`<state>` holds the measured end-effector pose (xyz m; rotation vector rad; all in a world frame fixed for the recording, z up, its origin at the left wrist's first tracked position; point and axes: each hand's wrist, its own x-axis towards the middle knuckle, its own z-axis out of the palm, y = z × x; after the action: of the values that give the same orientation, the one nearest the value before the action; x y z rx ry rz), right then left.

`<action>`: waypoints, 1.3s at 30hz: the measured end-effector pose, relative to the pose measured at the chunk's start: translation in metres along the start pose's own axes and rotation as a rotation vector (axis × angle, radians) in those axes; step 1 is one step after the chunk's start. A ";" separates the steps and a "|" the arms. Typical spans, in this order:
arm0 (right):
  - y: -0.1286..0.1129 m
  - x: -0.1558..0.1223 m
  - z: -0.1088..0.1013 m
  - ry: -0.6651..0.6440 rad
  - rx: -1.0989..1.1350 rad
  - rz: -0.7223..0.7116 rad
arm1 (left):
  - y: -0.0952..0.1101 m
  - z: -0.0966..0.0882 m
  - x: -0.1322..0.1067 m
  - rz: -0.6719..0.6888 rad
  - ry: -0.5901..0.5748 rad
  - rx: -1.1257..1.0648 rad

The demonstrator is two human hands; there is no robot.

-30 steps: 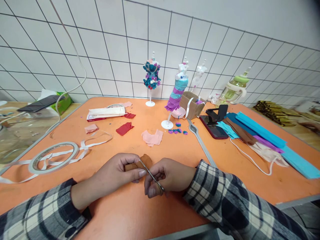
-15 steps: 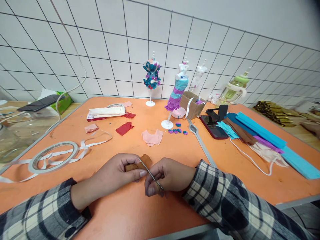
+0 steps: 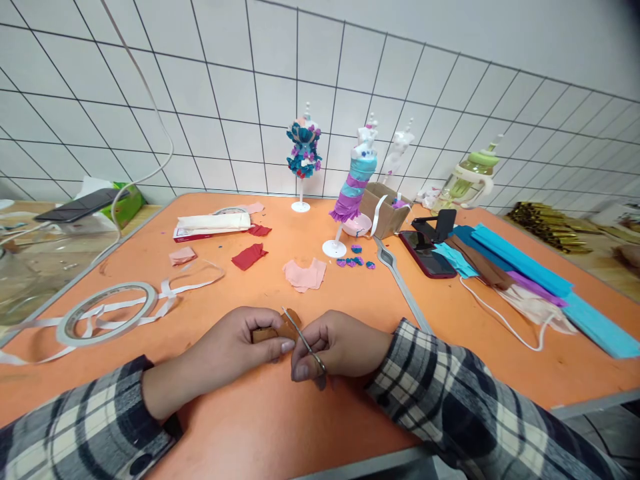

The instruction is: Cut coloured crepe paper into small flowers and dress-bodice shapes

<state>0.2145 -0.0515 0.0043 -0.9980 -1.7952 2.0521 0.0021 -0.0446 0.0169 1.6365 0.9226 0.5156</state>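
My left hand is closed, pinching a small piece of brown crepe paper between thumb and fingers. Closed round a small pair of scissors is my right hand; its thumb and fingers wrap the handles. The blades point up and to the left, across the right end of the brown paper. How far the blades are apart I cannot tell. Beyond the hands, a pink cut paper piece lies flat on the orange table, with a red paper piece to its left.
Dress-form stands carry a teal floral outfit and a blue-purple dress. A tape roll lies left with loose strips. To the right are a phone, folded crepe paper and a bottle. A cardboard box stands behind.
The scissors have shifted slightly up and to the right along the brown paper, and my right hand has turned a little. My left hand stays almost in place.
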 end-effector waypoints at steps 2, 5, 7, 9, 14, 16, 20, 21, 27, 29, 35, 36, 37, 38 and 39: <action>-0.004 0.000 -0.001 0.093 0.024 -0.073 | -0.001 -0.001 0.000 -0.012 0.031 -0.069; -0.008 0.000 -0.002 0.365 0.072 -0.215 | -0.001 0.000 0.000 -0.020 0.110 -0.293; -0.008 0.002 -0.003 0.454 0.066 -0.242 | 0.000 0.002 -0.001 -0.023 0.128 -0.474; -0.006 0.005 -0.002 0.408 0.060 -0.216 | 0.001 0.006 -0.002 -0.050 0.118 -0.598; 0.002 0.012 -0.003 0.439 0.041 -0.222 | -0.001 0.008 -0.001 -0.130 0.182 -0.727; 0.004 0.014 -0.010 0.523 0.014 -0.255 | -0.001 0.007 0.000 -0.162 0.255 -0.751; 0.005 0.021 -0.037 0.869 -0.329 -0.332 | 0.000 0.005 0.001 -0.205 0.323 -0.781; 0.005 0.023 -0.044 0.946 -0.468 -0.321 | 0.000 0.004 0.001 -0.206 0.325 -0.790; 0.009 0.029 -0.069 1.024 -0.750 -0.157 | 0.000 0.006 0.001 -0.201 0.329 -0.840; 0.010 0.028 -0.070 1.047 -0.658 -0.233 | 0.000 0.006 0.002 -0.205 0.328 -0.821; 0.001 0.013 -0.051 1.002 -0.440 -0.443 | -0.003 0.006 0.002 -0.149 0.263 -0.637; -0.001 0.011 -0.044 0.941 -0.432 -0.445 | -0.003 0.006 0.002 -0.124 0.238 -0.580; -0.002 0.010 -0.037 0.869 -0.413 -0.451 | -0.002 0.007 0.003 -0.098 0.214 -0.518; -0.003 0.010 -0.030 0.799 -0.390 -0.462 | -0.001 0.007 0.003 -0.076 0.193 -0.455; -0.004 0.010 -0.024 0.741 -0.373 -0.470 | -0.001 0.008 0.004 -0.060 0.177 -0.397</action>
<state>0.2206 -0.0261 0.0041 -1.0916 -1.7686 0.9133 0.0100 -0.0465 0.0138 1.2154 0.9269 0.7589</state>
